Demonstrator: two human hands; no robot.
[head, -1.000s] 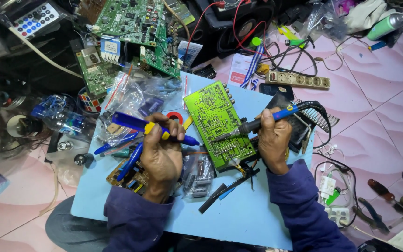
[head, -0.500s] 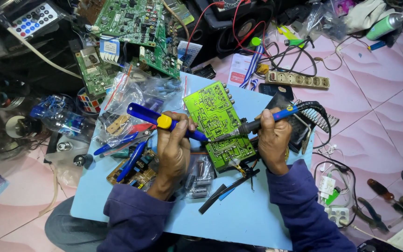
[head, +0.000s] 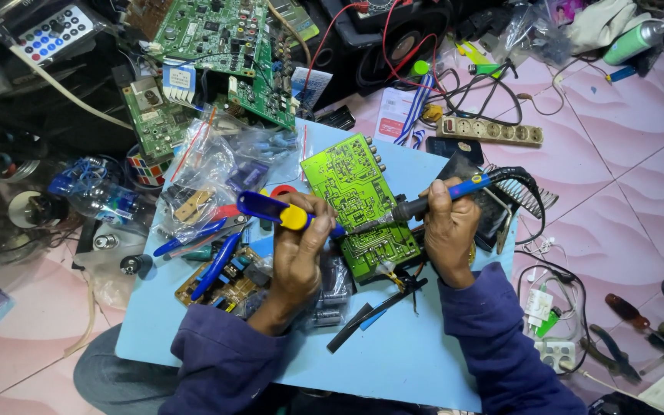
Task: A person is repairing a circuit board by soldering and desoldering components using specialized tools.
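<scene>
**Blue work table with green circuit board under two hands**

Clear plastic bags of small parts (head: 217, 165) lie heaped at the far left corner of the pale blue table top (head: 393, 369), with blue-handled pliers (head: 213, 265) and a small brown circuit board (head: 228, 280) just below them.

Left hand (head: 297, 246): fingers clamped round a blue and yellow desoldering pump (head: 278, 213), which lies tilted, its tip pointing toward the board.

Bright green printed circuit board (head: 355, 200): flat on the table between the hands, trace side up, long edge running away from the person.

Right hand (head: 447, 230): fingers closed on a blue-handled soldering iron (head: 432, 201); its metal tip rests on the board near the pump tip. The iron's black cord (head: 528, 192) loops off to the right.

Beyond the table: a white power strip (head: 489, 131) on pink floor tiles (head: 624, 200), screwdrivers (head: 632, 311) at far right.
</scene>
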